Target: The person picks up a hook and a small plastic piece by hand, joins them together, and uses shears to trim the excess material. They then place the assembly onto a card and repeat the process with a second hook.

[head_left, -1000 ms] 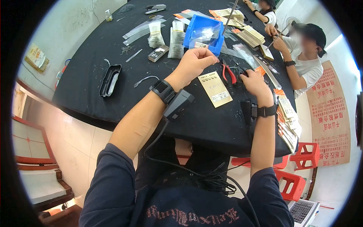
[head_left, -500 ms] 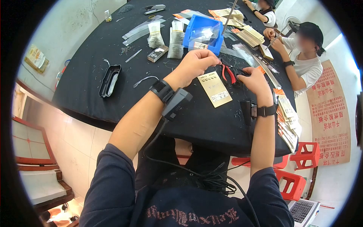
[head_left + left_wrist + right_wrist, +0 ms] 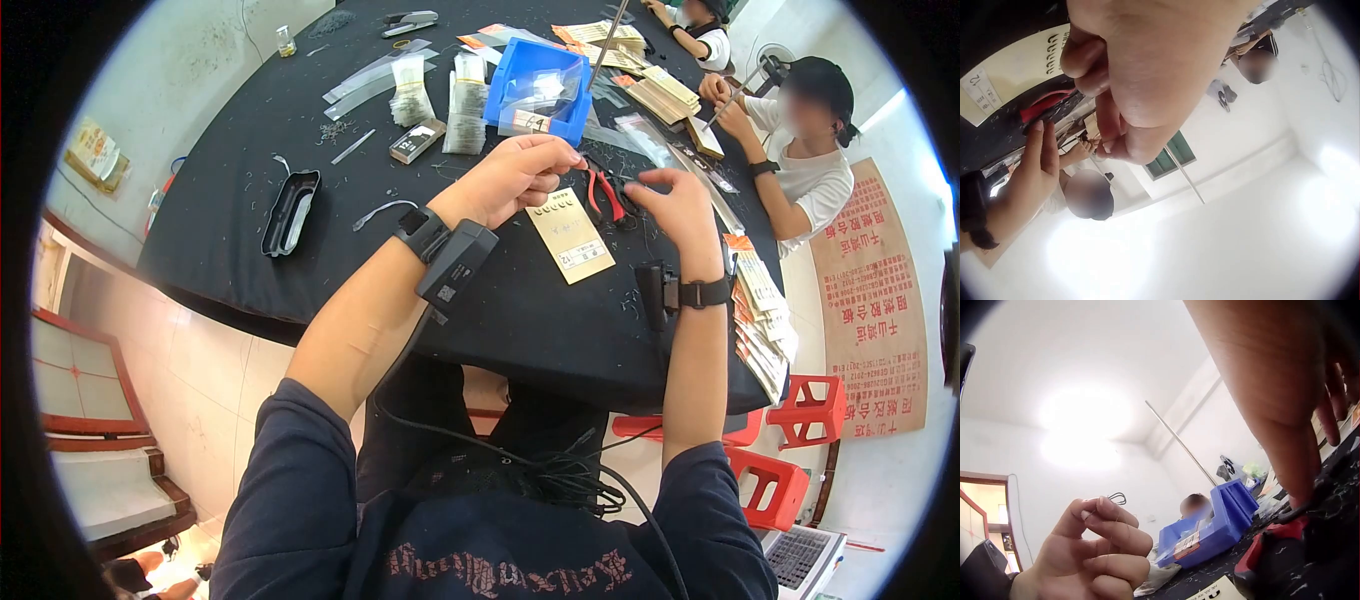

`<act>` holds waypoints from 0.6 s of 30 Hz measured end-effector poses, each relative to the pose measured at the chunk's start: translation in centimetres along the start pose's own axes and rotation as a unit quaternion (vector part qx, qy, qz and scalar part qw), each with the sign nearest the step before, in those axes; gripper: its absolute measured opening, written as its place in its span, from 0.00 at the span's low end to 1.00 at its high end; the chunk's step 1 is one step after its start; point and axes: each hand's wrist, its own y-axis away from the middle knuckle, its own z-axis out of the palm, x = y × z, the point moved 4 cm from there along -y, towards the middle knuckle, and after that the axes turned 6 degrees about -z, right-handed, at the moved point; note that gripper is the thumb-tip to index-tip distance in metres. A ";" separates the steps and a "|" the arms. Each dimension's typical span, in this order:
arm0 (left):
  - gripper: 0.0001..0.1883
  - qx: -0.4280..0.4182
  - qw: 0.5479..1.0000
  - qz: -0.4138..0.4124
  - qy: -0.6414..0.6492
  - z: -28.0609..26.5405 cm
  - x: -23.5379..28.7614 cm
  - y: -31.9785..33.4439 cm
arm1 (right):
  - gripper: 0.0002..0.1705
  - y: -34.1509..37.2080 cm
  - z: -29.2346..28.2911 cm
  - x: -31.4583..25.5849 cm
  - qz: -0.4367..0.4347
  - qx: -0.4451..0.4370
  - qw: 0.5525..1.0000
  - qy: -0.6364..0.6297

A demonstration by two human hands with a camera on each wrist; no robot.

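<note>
My left hand [image 3: 515,178] is raised over the top of a tan printed card [image 3: 572,240], thumb and forefinger pinched together. In the right wrist view a small dark wire loop [image 3: 1117,498] sticks up from that pinch. My right hand [image 3: 682,207] hovers to the right of red-handled pliers [image 3: 605,197], fingers loosely bent and thumb apart from them. No held thing shows in it. The right wrist view has its fingertip close over a black item beside the red handle [image 3: 1272,550]. Dark wire bits lie around the pliers.
Behind the hands stands a blue bin [image 3: 540,85] holding clear bags. Bundles of clear packets [image 3: 467,105], a small box [image 3: 418,142] and an open black case [image 3: 293,213] lie to the left. Stacked cards [image 3: 760,310] lie right. Another person [image 3: 815,150] works at the right edge.
My right hand has lifted away from the dark item beside the pliers, and its fingers have spread. My left wrist has turned slightly, its pinch staying in place.
</note>
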 end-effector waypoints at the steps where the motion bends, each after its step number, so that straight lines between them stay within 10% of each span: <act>1: 0.08 -0.006 1.000 -0.001 0.000 0.0 0.0 0.0 | 0.23 -0.3 -0.2 -0.4 -0.058 0.039 0.997 -0.029; 8: 0.07 -0.057 0.998 -0.010 -0.040 0.6 -0.2 0.2 | 0.13 0.2 0.0 -4.7 -0.198 -0.031 0.901 -0.384; 18: 0.05 -0.087 0.994 -0.007 -0.064 0.7 -0.3 0.1 | 0.08 0.4 1.0 -4.9 -0.202 -0.052 0.890 -0.406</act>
